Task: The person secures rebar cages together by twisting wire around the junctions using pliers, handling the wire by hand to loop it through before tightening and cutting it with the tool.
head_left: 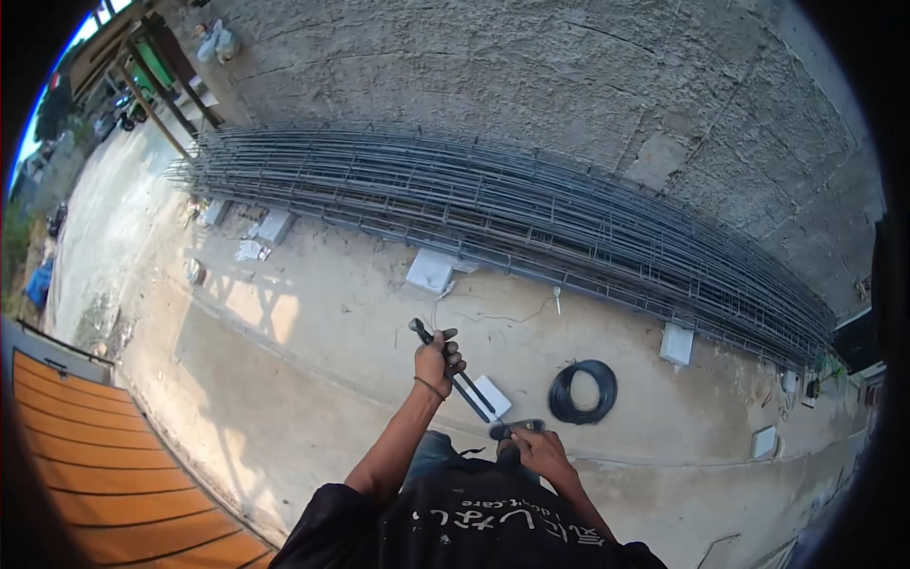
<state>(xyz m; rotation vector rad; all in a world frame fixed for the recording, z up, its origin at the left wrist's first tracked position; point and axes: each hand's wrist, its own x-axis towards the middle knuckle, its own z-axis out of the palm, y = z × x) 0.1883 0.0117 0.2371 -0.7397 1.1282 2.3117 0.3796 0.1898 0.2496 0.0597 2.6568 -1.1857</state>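
While left hand (438,358) clamps long-handled pincers (453,372) mid-shaft, held over concrete ground (313,379) | right hand (542,449) closes around small dark piece (517,429) near the knee | step: tool readied, judged | next: likely calls for reaching wire coil (582,392) beside rebar cages (493,213)

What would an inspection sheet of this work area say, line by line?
Surface: pale concrete ground, dusty, sunlit with shadows.
Job's things: left hand grips long-handled pincers; right hand holds a small dark item, too small to tell.
Clutter: white blocks under and beside the steel, scraps near the left end.
Hands: both closed on what they hold.
Cables: black wire coil on the ground; a thin loose wire nearby.
Surroundings: long rebar cages along a rough grey wall; orange slatted panel at lower left.
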